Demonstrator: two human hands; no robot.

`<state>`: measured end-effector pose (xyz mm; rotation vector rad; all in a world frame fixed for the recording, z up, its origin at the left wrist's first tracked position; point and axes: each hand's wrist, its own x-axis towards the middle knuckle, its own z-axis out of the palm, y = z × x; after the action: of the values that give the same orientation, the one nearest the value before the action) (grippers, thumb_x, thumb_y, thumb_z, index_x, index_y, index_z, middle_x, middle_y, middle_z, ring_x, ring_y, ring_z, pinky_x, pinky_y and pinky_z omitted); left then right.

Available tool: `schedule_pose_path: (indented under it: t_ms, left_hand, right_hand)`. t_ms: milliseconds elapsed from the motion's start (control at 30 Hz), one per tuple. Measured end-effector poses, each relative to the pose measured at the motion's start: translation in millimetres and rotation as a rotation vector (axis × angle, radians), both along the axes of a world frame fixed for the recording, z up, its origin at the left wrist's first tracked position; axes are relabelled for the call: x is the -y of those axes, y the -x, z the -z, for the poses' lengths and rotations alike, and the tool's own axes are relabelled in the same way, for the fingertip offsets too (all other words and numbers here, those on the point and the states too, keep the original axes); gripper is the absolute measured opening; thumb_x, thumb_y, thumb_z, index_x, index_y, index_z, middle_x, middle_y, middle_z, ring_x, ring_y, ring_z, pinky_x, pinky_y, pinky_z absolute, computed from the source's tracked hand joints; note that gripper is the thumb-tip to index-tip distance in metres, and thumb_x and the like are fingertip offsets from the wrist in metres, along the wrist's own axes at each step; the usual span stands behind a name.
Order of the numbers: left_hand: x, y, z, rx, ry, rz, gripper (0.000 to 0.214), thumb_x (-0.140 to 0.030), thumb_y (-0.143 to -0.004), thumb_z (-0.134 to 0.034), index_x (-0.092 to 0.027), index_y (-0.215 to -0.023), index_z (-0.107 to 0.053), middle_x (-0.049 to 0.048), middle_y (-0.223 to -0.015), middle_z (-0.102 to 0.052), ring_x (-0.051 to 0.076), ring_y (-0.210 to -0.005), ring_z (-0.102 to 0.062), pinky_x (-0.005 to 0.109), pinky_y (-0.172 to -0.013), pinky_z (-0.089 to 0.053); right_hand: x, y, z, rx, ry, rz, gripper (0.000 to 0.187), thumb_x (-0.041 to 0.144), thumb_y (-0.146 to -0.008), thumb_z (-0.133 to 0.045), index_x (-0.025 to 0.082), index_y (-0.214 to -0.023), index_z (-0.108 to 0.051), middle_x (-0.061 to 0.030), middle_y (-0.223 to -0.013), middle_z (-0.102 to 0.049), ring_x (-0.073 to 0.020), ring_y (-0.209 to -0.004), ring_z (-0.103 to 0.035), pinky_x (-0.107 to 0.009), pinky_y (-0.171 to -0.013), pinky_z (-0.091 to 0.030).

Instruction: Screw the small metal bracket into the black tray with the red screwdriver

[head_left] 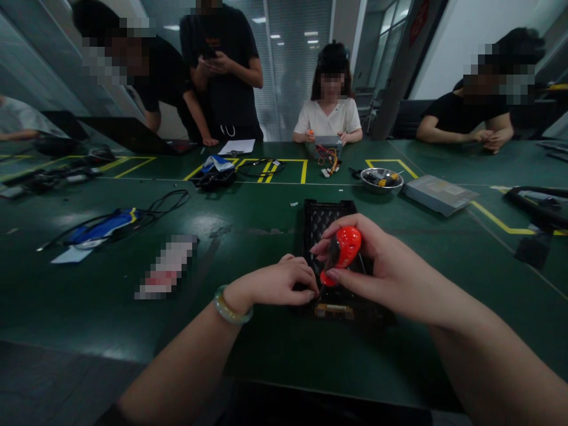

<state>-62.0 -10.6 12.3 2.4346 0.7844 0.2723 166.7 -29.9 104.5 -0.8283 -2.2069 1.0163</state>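
My right hand (377,266) grips a stubby screwdriver (348,245) with a red and black handle. Its shaft points down and to the left, toward the fingertips of my left hand (288,281). Those fingers are curled and pressed at the left edge of a black case (331,207); whatever they pinch is hidden. A textured pattern shows on the far part of the case, and both hands cover much of its middle. At the near end lies a small yellowish-brown part (335,312). The screwdriver's tip is too dark to make out.
A metal bowl of tools (381,179) and a flat grey metal box (440,194) stand beyond on the right. Leftward lie a blurred flat object (167,266) and a blue item with cables (104,228). Across the green table (248,207), a person holds a grey box with wires (328,145).
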Motion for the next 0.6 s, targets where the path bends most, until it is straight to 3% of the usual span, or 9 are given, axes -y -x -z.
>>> schedule_pose_path:
  t_ms: [367, 600]
  left_hand:
    - [-1.1, 2.5, 1.8, 0.011, 0.023, -0.004, 0.016, -0.033, -0.091, -0.059, -0.024, -0.096, -0.071, -0.0006, -0.109, -0.070, 0.019, -0.110, -0.055, 0.035, -0.102, -0.028]
    - [-0.6, 1.0, 1.3, 0.019, 0.026, -0.018, 0.014, -0.032, -0.090, -0.059, -0.023, -0.094, -0.069, -0.0010, -0.101, -0.070, 0.018, -0.106, -0.056, 0.034, -0.099, -0.028]
  right_hand:
    - [1.6, 3.3, 4.4, 0.091, -0.066, 0.040, 0.049, 0.031, -0.084, -0.066, 0.029, -0.126, -0.039, 0.0000, -0.098, -0.064, -0.0161, -0.083, -0.066, -0.030, -0.073, -0.056]
    - [-0.7, 3.9, 5.2, 0.066, -0.061, 0.095, 0.056, 0.034, -0.080, -0.073, 0.033, -0.128, -0.043, 0.0015, -0.100, -0.064, -0.0163, -0.083, -0.067, -0.032, -0.076, -0.057]
